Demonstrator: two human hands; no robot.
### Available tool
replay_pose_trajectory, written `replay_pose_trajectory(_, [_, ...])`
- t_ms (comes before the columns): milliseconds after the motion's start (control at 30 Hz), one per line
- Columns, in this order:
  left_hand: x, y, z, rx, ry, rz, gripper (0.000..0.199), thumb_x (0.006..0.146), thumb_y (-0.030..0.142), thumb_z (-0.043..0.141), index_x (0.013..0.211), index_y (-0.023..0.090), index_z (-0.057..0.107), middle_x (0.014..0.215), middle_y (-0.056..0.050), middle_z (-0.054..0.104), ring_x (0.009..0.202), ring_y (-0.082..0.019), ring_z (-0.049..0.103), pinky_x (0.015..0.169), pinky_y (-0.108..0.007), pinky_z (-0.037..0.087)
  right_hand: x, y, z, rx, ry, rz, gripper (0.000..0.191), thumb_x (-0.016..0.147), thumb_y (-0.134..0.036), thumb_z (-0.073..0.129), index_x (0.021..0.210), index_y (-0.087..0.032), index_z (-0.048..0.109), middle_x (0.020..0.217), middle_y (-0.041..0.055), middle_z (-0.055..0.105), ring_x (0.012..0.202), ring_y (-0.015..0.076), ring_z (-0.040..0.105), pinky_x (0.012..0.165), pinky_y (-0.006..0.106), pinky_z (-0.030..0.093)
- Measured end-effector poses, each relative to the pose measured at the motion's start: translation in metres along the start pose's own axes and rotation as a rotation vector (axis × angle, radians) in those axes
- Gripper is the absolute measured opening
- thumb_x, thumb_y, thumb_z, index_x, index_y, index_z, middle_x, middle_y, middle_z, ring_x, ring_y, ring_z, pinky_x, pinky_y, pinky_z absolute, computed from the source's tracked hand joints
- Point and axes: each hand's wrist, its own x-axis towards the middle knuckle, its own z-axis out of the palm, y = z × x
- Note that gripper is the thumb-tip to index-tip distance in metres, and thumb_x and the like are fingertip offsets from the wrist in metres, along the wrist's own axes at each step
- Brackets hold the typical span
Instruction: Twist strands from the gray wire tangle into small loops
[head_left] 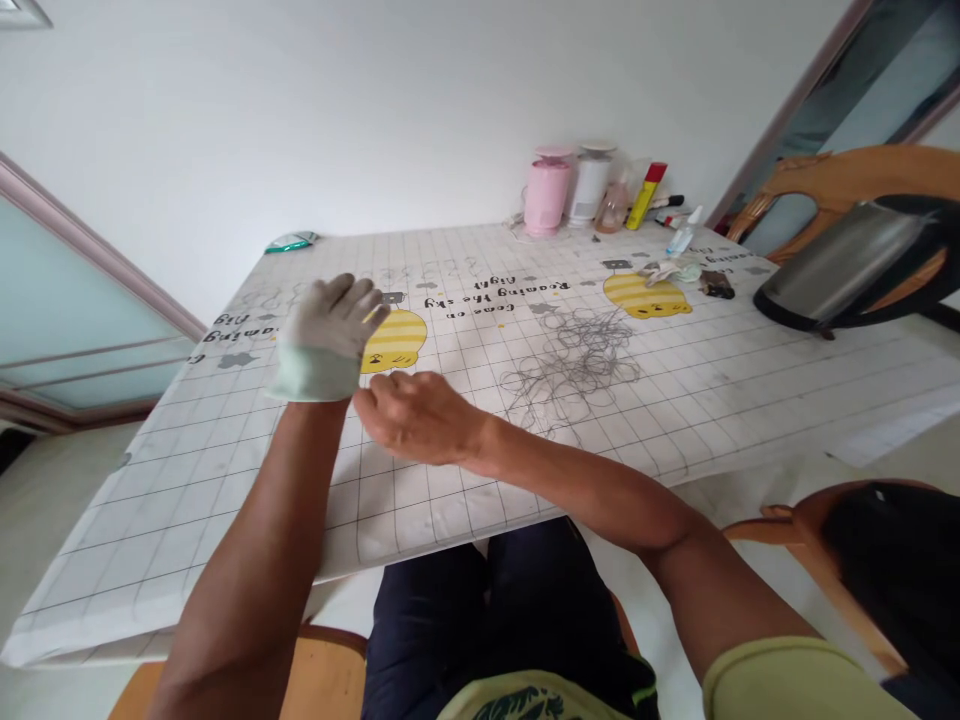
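My left hand (326,335) wears a whitish work glove (315,370) with a pale green cuff. It is raised over the left part of the table, palm turned partly to the right, fingers stretched up and slightly bent, nothing seen in them. Close by its wrist, on the right, is my bare right hand (420,415), back upward, with its fingers closed near the glove's cuff edge. What the closed fingers hold, if anything, is hidden. A loose tangle of thin dark thread or wire (577,360) lies on the tablecloth to the right of both hands.
The table has a white checked cloth (450,490) with yellow bear prints. Against the wall stand a pink device (547,192), a white one (591,190) and a yellow can (645,200). A metal kettle (847,260) is at right. A green packet (291,242) lies back left.
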Motion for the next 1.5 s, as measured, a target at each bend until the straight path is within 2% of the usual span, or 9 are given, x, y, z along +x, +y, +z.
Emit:
replay_pose_trajectory(100, [0.017, 0.005, -0.019, -0.059, 0.038, 0.049, 0.039, 0.098, 0.065, 0.055, 0.098, 0.026, 0.062, 0.111, -0.01, 0.072, 0.124, -0.03, 0.067, 0.099, -0.047, 0.061, -0.019, 0.024, -0.012, 0.103, -0.019, 0.095, 0.025, 0.105, -0.014, 0.039, 0.097, -0.015, 0.062, 0.081, 0.0059, 0.065, 0.068, 0.0179, 0.054, 0.054, 0.031, 0.03])
replay_pose_trajectory(200, [0.032, -0.004, -0.035, -0.072, 0.113, 0.019, 0.046, 0.1, 0.069, 0.051, 0.096, 0.024, 0.061, 0.103, -0.01, 0.071, 0.109, -0.027, 0.07, 0.097, -0.046, 0.06, -0.047, 0.074, -0.024, 0.184, -0.108, 0.306, 0.02, 0.105, -0.016, 0.044, 0.094, -0.017, 0.061, 0.083, 0.0044, 0.066, 0.068, 0.0156, 0.052, 0.059, 0.031, 0.03])
replay_pose_trajectory(367, [0.031, -0.023, -0.027, 0.116, 0.081, -0.013, 0.045, 0.092, 0.067, 0.068, 0.097, 0.022, 0.067, 0.1, -0.011, 0.074, 0.094, -0.024, 0.071, 0.089, -0.044, 0.063, -0.086, 0.161, -0.016, 0.296, -0.513, 0.416, 0.018, 0.092, -0.009, 0.059, 0.102, -0.019, 0.068, 0.108, 0.0079, 0.07, 0.085, 0.0194, 0.059, 0.07, 0.031, 0.036])
replay_pose_trajectory(433, [0.024, -0.026, -0.018, 0.19, 0.07, 0.025, 0.039, 0.091, 0.057, 0.072, 0.097, 0.019, 0.07, 0.1, -0.011, 0.075, 0.086, -0.022, 0.072, 0.085, -0.041, 0.063, -0.092, 0.173, -0.005, 0.362, -0.64, 0.366, 0.024, 0.087, -0.008, 0.064, 0.106, -0.021, 0.071, 0.115, 0.0076, 0.068, 0.084, 0.0186, 0.06, 0.07, 0.031, 0.038])
replay_pose_trajectory(533, [0.015, -0.027, -0.01, 0.264, 0.069, 0.049, 0.029, 0.091, 0.046, 0.071, 0.096, 0.018, 0.072, 0.099, -0.011, 0.076, 0.081, -0.02, 0.073, 0.081, -0.038, 0.064, -0.091, 0.17, 0.007, 0.386, -0.679, 0.291, 0.022, 0.084, -0.005, 0.063, 0.097, -0.021, 0.07, 0.111, 0.0061, 0.065, 0.082, 0.0172, 0.058, 0.069, 0.03, 0.037])
replay_pose_trajectory(833, [0.006, -0.026, -0.002, 0.412, 0.104, 0.016, 0.022, 0.091, 0.041, 0.068, 0.091, 0.02, 0.071, 0.091, -0.01, 0.075, 0.083, -0.023, 0.074, 0.078, -0.038, 0.064, -0.08, 0.182, -0.015, 0.413, -0.442, 0.249, 0.016, 0.095, -0.008, 0.055, 0.086, -0.021, 0.058, 0.095, 0.0038, 0.066, 0.086, 0.0182, 0.056, 0.075, 0.031, 0.038])
replay_pose_trajectory(1200, [0.007, -0.046, -0.006, 0.6, -0.022, -0.062, 0.026, 0.092, 0.044, 0.064, 0.092, 0.019, 0.072, 0.1, -0.013, 0.078, 0.083, -0.024, 0.074, 0.075, -0.037, 0.064, -0.064, 0.198, -0.04, 0.378, -0.225, 0.345, 0.016, 0.096, -0.008, 0.055, 0.092, -0.02, 0.064, 0.097, 0.0047, 0.07, 0.084, 0.0183, 0.059, 0.075, 0.032, 0.04])
replay_pose_trajectory(1333, [0.005, -0.048, -0.005, 0.672, -0.042, -0.076, 0.031, 0.094, 0.045, 0.06, 0.1, 0.018, 0.073, 0.108, -0.013, 0.078, 0.089, -0.025, 0.075, 0.077, -0.036, 0.063, -0.058, 0.204, -0.042, 0.351, -0.065, 0.387, 0.013, 0.094, -0.011, 0.062, 0.091, -0.022, 0.067, 0.096, 0.0055, 0.072, 0.085, 0.0219, 0.063, 0.076, 0.035, 0.044])
replay_pose_trajectory(1500, [0.001, -0.048, 0.002, 0.738, -0.058, -0.024, 0.032, 0.095, 0.046, 0.058, 0.101, 0.019, 0.076, 0.108, -0.011, 0.08, 0.095, -0.024, 0.076, 0.079, -0.032, 0.06, -0.051, 0.209, -0.027, 0.504, 0.242, 0.693, 0.011, 0.089, -0.012, 0.07, 0.087, -0.022, 0.066, 0.081, 0.0045, 0.072, 0.074, 0.0219, 0.07, 0.07, 0.037, 0.054])
